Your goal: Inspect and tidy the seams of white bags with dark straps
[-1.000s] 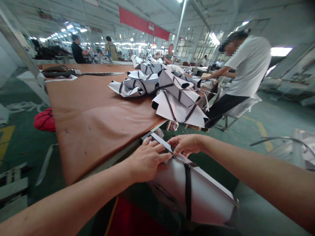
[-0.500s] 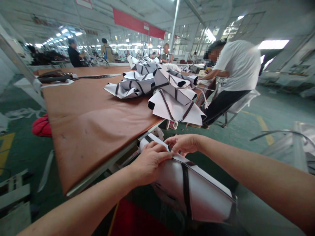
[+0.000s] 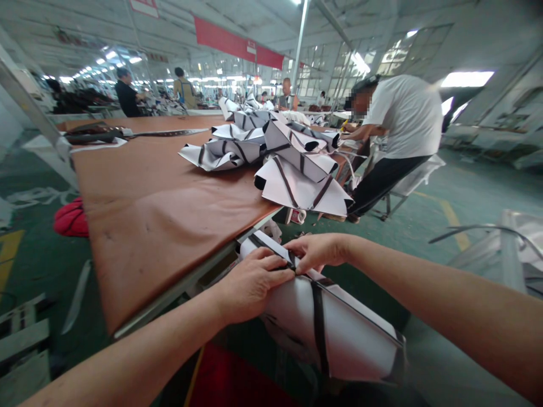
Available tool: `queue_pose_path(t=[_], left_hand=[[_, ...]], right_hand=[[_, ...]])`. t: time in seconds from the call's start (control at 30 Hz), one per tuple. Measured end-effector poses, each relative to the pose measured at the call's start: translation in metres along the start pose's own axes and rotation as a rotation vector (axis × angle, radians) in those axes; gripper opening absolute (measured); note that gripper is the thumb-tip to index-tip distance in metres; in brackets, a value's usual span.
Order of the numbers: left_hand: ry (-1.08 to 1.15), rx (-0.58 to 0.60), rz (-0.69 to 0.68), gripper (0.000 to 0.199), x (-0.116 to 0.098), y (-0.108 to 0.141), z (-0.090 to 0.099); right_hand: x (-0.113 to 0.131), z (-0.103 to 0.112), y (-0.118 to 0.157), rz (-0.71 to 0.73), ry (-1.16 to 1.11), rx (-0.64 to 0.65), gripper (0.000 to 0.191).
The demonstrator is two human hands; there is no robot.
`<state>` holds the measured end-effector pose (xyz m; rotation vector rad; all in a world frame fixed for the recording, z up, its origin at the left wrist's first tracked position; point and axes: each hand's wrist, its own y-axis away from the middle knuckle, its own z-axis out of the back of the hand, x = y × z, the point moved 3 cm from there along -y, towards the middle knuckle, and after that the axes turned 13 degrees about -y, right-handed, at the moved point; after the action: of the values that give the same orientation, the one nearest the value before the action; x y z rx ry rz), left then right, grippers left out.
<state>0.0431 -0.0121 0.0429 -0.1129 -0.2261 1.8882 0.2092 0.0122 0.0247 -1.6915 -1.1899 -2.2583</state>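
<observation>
White bag panel (image 3: 352, 333) with black straps, held off the near right edge of table (image 3: 169, 192), below tabletop level, slanting down to the right. Black strap crosses it top to bottom near the middle; black trim along upper edge. Lower right corner blurred, bottom edge hard to make out.

Left hand (image 3: 250, 282) flat on panel's upper left part, fingers together, pressing down on the black-trimmed edge; not gripped around it as far as visible. Right hand (image 3: 318, 251) just beside, fingertips pinched on the same trimmed edge, touching left fingertips. Thumb of right hand hidden under the fingers. Panel's left end pokes out past both hands toward the table edge; part under the hands covered.

Far right on table: pile of white pieces (image 3: 292, 164) with same black straps, nearest one overhanging the edge. Far left: dark bundle (image 3: 93, 133), detail unclear. Red object (image 3: 70, 217) on floor left of table, partly cut by table edge. Small roll (image 3: 297, 215) under the overhanging piece, mostly hidden.

Seated person in white shirt (image 3: 407, 116) at far right end, face blurred. More people (image 3: 127, 93) far back, small. Metal frame (image 3: 487, 243) right, blurred.
</observation>
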Motion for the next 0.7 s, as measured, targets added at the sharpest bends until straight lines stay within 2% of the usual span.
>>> queue_pose_path(t=[0.13, 0.23, 0.4, 0.5, 0.6, 0.7], left_hand=[[-0.029, -0.016, 0.025, 0.036, -0.003, -0.002, 0.001], [-0.099, 0.001, 0.046, 0.034, -0.005, -0.002, -0.002], [-0.185, 0.019, 0.092, 0.031, -0.013, -0.006, 0.0], [-0.168, -0.004, 0.118, 0.027, -0.027, -0.011, 0.0], [-0.047, -0.02, 0.142, 0.026, -0.04, -0.015, -0.006], [0.037, -0.034, 0.204, 0.029, -0.044, -0.015, -0.014]], right_hand=[[0.0, -0.004, 0.003, 0.024, 0.097, -0.028, 0.059], [-0.006, -0.006, 0.01, -0.001, 0.112, 0.013, 0.056], [-0.011, -0.005, 0.019, -0.077, 0.158, -0.007, 0.032], [-0.01, -0.002, 0.018, -0.123, 0.184, -0.029, 0.023], [-0.011, 0.002, 0.017, -0.117, 0.104, 0.019, 0.021], [-0.021, 0.006, 0.017, -0.074, -0.072, 0.089, 0.024]])
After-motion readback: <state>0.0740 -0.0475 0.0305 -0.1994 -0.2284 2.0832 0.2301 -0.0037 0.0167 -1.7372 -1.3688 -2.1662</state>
